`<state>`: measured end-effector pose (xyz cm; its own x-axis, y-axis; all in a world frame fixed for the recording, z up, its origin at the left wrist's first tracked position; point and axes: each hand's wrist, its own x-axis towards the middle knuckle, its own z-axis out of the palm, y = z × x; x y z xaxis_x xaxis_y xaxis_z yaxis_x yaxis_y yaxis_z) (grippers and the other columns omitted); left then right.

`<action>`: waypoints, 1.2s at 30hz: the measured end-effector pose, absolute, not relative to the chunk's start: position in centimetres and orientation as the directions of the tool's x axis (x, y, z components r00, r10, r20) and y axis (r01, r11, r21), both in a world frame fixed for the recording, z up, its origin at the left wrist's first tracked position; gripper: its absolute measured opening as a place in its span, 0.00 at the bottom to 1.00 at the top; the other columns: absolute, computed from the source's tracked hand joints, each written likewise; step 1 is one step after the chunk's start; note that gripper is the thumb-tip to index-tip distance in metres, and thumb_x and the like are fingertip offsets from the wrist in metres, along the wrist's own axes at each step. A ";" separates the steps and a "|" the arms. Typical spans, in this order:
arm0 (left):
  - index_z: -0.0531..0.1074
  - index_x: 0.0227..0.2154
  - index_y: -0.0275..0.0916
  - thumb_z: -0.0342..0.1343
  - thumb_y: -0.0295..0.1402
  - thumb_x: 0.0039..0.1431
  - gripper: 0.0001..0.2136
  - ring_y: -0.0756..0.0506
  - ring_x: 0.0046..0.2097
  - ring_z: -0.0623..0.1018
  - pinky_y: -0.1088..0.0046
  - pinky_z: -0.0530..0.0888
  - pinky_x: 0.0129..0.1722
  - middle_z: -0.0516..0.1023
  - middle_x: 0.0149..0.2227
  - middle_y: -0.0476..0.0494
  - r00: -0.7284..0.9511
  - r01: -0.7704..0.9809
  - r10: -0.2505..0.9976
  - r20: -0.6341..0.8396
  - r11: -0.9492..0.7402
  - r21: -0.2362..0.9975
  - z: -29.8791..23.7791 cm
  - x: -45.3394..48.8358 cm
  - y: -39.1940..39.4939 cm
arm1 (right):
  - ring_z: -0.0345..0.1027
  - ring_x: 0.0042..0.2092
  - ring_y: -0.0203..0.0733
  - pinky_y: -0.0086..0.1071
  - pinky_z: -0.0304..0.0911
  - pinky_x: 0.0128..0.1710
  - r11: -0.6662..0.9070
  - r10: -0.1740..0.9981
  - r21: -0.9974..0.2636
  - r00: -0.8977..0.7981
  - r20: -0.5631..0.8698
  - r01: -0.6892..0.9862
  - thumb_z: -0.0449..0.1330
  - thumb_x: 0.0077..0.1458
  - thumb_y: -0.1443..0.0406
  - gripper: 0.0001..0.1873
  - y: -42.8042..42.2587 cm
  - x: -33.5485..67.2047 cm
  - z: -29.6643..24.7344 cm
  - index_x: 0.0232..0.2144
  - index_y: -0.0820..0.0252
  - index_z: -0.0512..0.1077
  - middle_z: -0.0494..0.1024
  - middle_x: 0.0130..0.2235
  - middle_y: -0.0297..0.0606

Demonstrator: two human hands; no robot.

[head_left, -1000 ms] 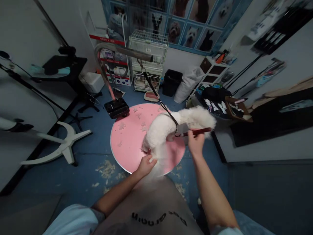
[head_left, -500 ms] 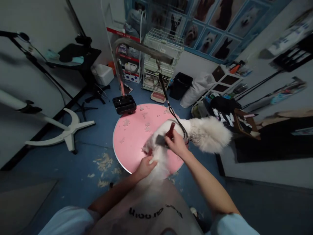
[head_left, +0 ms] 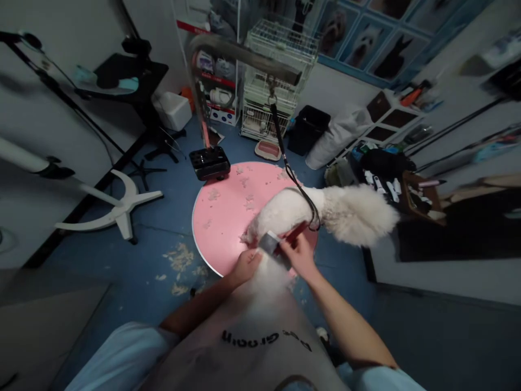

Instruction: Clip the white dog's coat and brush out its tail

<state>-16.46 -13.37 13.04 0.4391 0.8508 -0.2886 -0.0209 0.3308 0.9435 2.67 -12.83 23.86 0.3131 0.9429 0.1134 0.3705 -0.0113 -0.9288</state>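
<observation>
A white dog [head_left: 280,210] stands on the round pink grooming table [head_left: 217,233], its large fluffy end to the right. My left hand [head_left: 246,266] is closed on a tuft of long white fur [head_left: 268,278] at the dog's near side; whether this is a leg or the tail I cannot tell. My right hand [head_left: 301,255] grips a slicker brush [head_left: 269,242] with a dark red handle. The brush's grey head lies at the fur, just right of my left fingers. A black leash loop [head_left: 314,214] hangs down around the dog.
A grey grooming arm [head_left: 244,54] rises from a black clamp block [head_left: 210,163] at the table's far edge and carries the leash. Fur clippings [head_left: 179,258] lie on the blue floor. A white stand base [head_left: 122,209] is at left, and a cluttered tool shelf [head_left: 382,168] at right.
The brush has come down from over the dog's back to the fur beside my left hand, its handle turned lower. My view has shifted slightly.
</observation>
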 end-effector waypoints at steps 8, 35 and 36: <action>0.54 0.17 0.39 0.47 0.46 0.55 0.19 0.54 0.22 0.55 0.76 0.51 0.21 0.53 0.18 0.54 0.477 0.085 0.861 -0.179 0.157 0.984 13.0 -16.3 -12.8 | 0.68 0.33 0.38 0.33 0.66 0.34 -0.053 0.850 -0.955 0.515 0.109 0.291 0.61 0.47 0.58 0.13 -15.9 3.4 22.8 0.33 0.58 0.66 0.74 0.34 0.36; 0.52 0.15 0.40 0.49 0.47 0.51 0.20 0.53 0.23 0.55 0.76 0.52 0.22 0.52 0.17 0.54 0.508 0.163 0.846 -0.165 0.093 0.982 11.9 -15.6 -12.7 | 0.68 0.29 0.40 0.33 0.66 0.29 -0.156 0.603 -0.981 0.798 -0.003 0.114 0.64 0.42 0.54 0.18 -21.1 4.4 19.5 0.31 0.57 0.65 0.74 0.30 0.35; 0.52 0.15 0.39 0.49 0.47 0.51 0.20 0.53 0.23 0.55 0.76 0.52 0.22 0.52 0.18 0.54 0.512 0.164 0.844 -0.159 0.085 0.983 11.9 -15.6 -12.7 | 0.68 0.29 0.40 0.33 0.65 0.28 -0.177 0.628 -0.978 0.778 -0.027 0.109 0.65 0.40 0.55 0.18 -20.6 3.9 19.3 0.30 0.57 0.65 0.73 0.28 0.34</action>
<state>-15.60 -12.68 11.93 0.5124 0.8440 -0.1585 0.1638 0.0852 0.9828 3.93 -20.58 19.35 0.7781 0.6276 -0.0268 0.1089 -0.1769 -0.9782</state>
